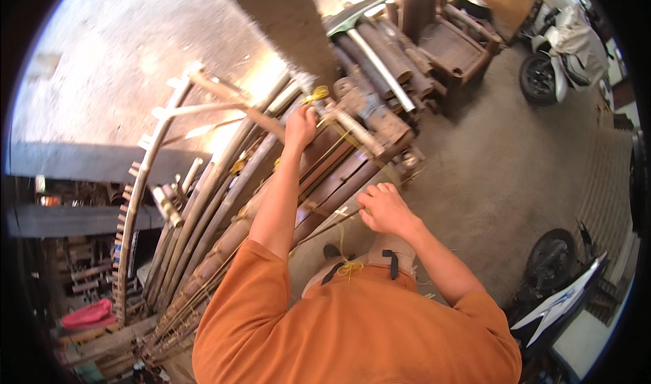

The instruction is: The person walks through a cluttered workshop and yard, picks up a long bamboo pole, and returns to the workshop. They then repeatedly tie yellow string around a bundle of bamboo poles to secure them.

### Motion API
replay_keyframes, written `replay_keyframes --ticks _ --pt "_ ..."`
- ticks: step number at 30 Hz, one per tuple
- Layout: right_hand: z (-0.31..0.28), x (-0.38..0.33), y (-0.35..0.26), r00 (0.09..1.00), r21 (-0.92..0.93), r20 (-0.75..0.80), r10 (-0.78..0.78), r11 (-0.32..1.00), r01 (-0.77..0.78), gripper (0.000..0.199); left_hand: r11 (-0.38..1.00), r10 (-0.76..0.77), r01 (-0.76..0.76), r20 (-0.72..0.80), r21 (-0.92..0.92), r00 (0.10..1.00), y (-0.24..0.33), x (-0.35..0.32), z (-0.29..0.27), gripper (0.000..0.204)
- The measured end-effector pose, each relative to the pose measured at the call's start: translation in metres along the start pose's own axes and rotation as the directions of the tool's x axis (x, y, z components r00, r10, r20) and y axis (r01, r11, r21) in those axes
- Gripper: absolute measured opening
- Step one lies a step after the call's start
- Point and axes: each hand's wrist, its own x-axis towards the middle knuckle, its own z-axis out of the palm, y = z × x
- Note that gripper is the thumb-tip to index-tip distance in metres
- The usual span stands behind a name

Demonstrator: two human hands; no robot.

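A long bundle of poles [224, 207], brown and grey-tan with node rings like bamboo, fills the middle of the frame; its long axis runs on a slant from the lower left, where thin split strips fan out, up to the upper centre, where the pole ends crowd together. The left hand [300, 127] reaches up the bundle and is closed around a pole near those ends, just below a knot of yellow cord [316, 95] tied there. The right hand [384, 209] sits lower, right of centre, fingers curled shut on a thin strip [332, 222] that slants down to the left across the bundle; whether it also pinches cord I cannot tell. A bit of the same yellow cord [348, 267] hangs in front of the person's orange shirt [352, 330] at the bottom. Left of the bundle a curved pale frame [146, 160] with short pegs along its rim arcs from the upper centre down to the lower left. Above the bundle, at top centre, darker poles and a pale tube [380, 65] lie stacked, pointing toward the upper left. A wooden chair [461, 48] stands at the upper right, a white motorbike [563, 45] beyond it, and another motorbike [563, 282] at the lower right on the concrete floor [502, 174]. A pink cloth [88, 314] lies among clutter at the lower left.
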Motion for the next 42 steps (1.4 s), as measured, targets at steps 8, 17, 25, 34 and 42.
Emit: replay_keyframes --ticks 8,17,25,34,42 --pt "0.223 -0.005 -0.143 0.801 0.8 0.597 0.038 -0.094 -0.592 0.03 0.935 -0.115 0.118 -0.028 0.335 0.993 -0.113 -0.229 -0.188 0.037" --pt "0.217 0.148 -0.266 0.952 0.485 0.224 -0.208 0.871 0.077 0.03 0.948 0.068 -0.118 -0.173 -0.296 0.983 -0.215 -0.301 -0.107 0.025" --pt "0.163 0.202 -0.216 0.948 0.875 0.319 -0.003 0.386 -0.293 0.045 0.986 -0.112 0.12 -0.074 0.116 0.991 -0.144 -0.303 -0.146 0.029" --pt "0.222 0.027 -0.189 0.919 0.42 0.385 -0.091 0.903 -0.087 0.042 0.756 -0.126 0.053 -0.066 -0.652 0.99 -0.146 -0.243 -0.178 0.024" --pt "0.254 0.011 -0.201 0.965 0.102 0.154 -0.213 0.975 0.199 0.019 0.996 -0.054 0.056 -0.04 0.069 0.998 -0.224 -0.171 -0.17 0.034"
